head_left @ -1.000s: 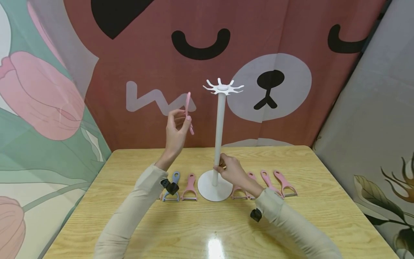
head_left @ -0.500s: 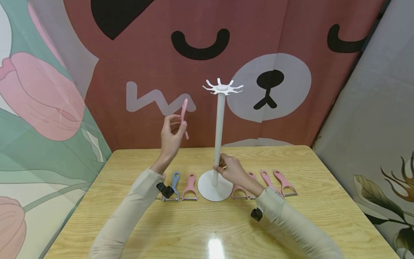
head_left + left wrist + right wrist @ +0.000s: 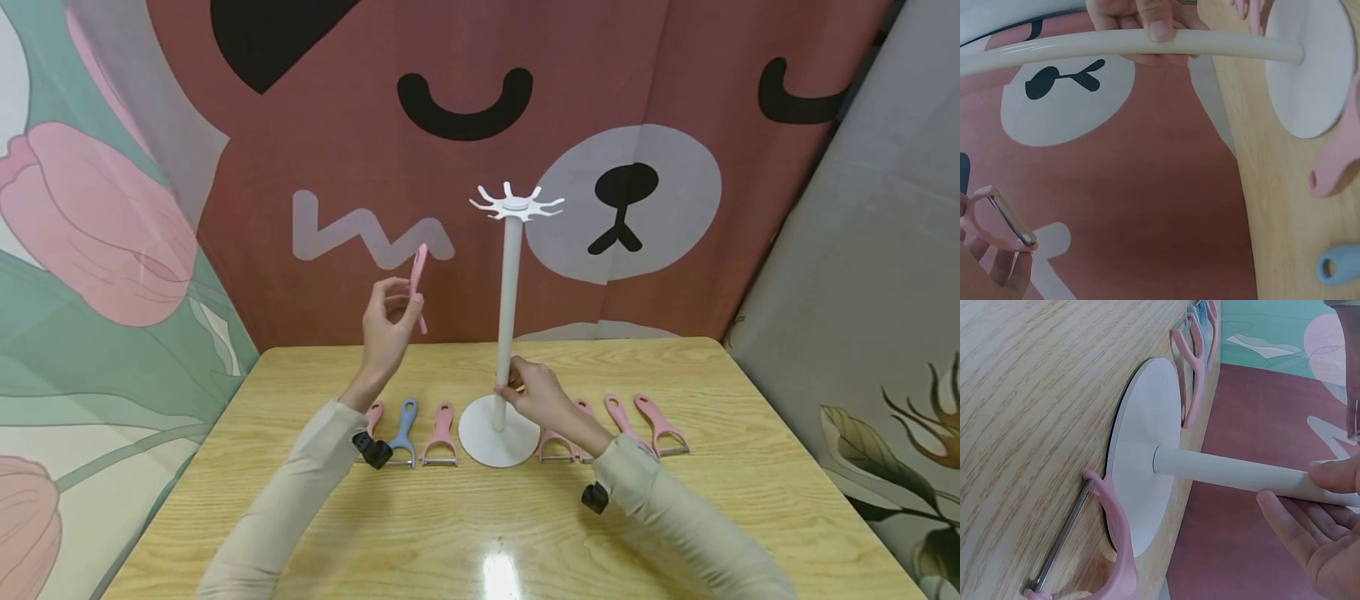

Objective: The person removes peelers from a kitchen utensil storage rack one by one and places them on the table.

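My left hand (image 3: 387, 327) pinches a pink Y-shaped peeler (image 3: 417, 271) in the air, left of a white stand (image 3: 510, 292). The peeler's handle points up in the head view; its metal blade (image 3: 1011, 220) shows in the left wrist view. My right hand (image 3: 542, 393) grips the stand's pole low down, thumb and fingers around it in the right wrist view. The stand is upright on its round base (image 3: 483, 446), with a ring of bare white hooks (image 3: 516, 202) at its top.
On the wooden table (image 3: 450, 533), a pink peeler (image 3: 442, 433) and a blue peeler (image 3: 406, 425) lie left of the base, another pink one partly behind my left sleeve. Several pink peelers (image 3: 660, 421) lie to the right, some partly hidden by my right arm. A printed curtain (image 3: 337, 133) hangs behind.
My left hand has moved down and to the left with the pink peeler, farther from the stand. My right hand stays on the pole.
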The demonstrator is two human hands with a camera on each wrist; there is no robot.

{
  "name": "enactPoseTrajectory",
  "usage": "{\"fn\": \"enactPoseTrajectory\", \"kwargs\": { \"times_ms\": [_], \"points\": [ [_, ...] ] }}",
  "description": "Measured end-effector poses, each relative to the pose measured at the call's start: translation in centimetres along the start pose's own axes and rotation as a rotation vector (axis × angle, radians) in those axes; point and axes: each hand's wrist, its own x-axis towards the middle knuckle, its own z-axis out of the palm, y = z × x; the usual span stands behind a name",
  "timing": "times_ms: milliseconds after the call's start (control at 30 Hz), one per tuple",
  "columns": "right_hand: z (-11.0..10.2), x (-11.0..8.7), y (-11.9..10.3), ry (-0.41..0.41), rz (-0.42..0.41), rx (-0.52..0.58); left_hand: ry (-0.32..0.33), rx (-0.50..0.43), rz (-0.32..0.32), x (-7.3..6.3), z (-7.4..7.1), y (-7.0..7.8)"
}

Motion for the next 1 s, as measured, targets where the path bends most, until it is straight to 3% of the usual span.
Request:
{"fn": "enactPoseTrajectory", "kwargs": {
  "times_ms": [433, 700, 1000],
  "points": [
    [-0.1, -0.1, -0.1, -0.007, -0.004, 0.010, 0.034, 0.037, -0.004, -1.0, -1.7, -1.9],
    [0.1, 0.0, 0.1, 0.002, -0.006, 0.005, 0.065, 0.057, 0.016, -0.9, -2.9, -6.1],
    [0.1, 0.1, 0.1, 0.000, -0.007, 0.005, 0.099, 0.132, 0.020, -1.4, -4.2, -7.3]
  ]
}}
